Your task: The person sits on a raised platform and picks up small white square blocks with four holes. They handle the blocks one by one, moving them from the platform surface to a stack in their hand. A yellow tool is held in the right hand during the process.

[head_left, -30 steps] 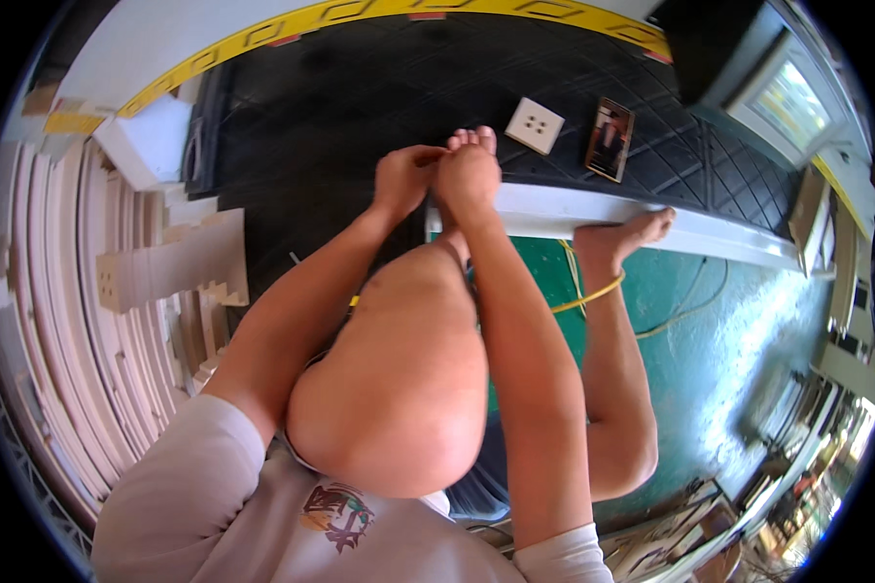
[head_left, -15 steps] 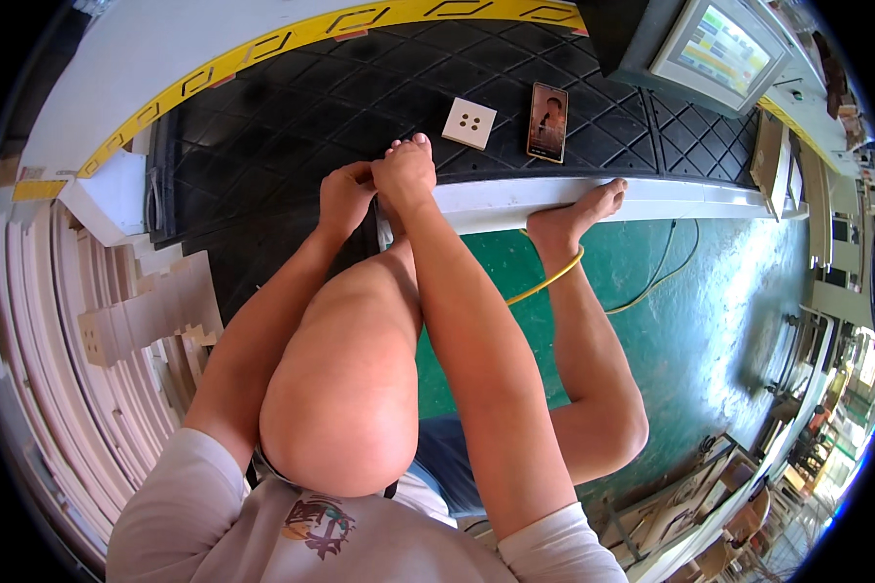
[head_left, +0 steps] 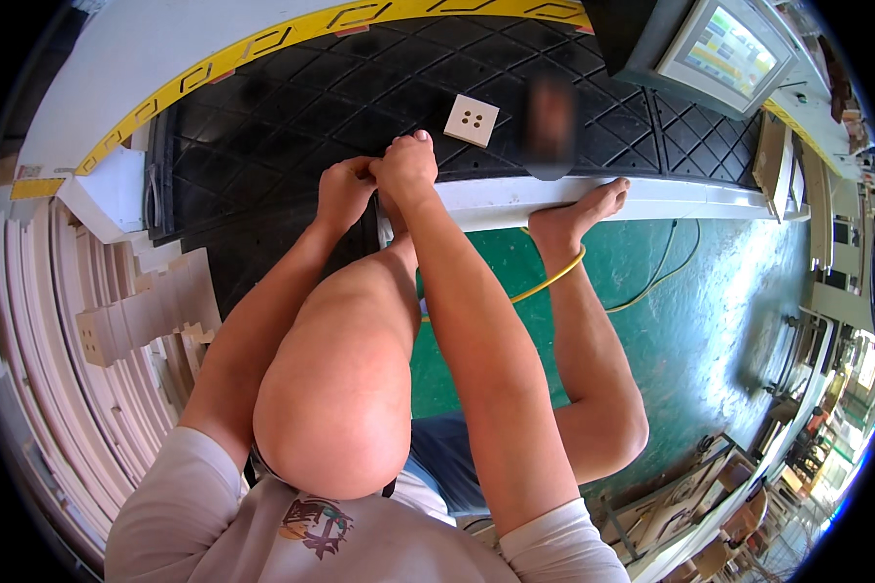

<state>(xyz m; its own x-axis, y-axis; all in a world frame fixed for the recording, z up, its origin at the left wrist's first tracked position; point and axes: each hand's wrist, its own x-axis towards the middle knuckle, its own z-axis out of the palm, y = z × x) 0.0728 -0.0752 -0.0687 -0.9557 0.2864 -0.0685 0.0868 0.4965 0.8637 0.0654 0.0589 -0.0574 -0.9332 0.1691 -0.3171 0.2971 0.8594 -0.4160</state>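
My left hand [head_left: 344, 197] and my right hand [head_left: 405, 163] are together over the black mat, in front of my raised knee. The left hand's fingers are curled, and their tips meet the right hand's edge. The right hand is closed, with a fingertip showing at its far side. Part of my bent leg's foot [head_left: 395, 216] shows just below the hands. What lies between the fingers, if anything, is hidden. To the right of the hands, a square cream block [head_left: 472, 120] with several dark holes lies on the mat.
A blurred dark rectangular thing [head_left: 550, 121] lies right of the block on the black quilted mat [head_left: 253, 126]. My other foot [head_left: 581, 209] rests on the white ledge [head_left: 496, 199], by a yellow cable [head_left: 551, 283]. A screen [head_left: 727, 53] stands far right; pale boards [head_left: 39, 340] are stacked left.
The right hand's fingers have closed in, with fewer fingertips showing. The left hand keeps nearly the same place. My raised knee has shifted slightly left.
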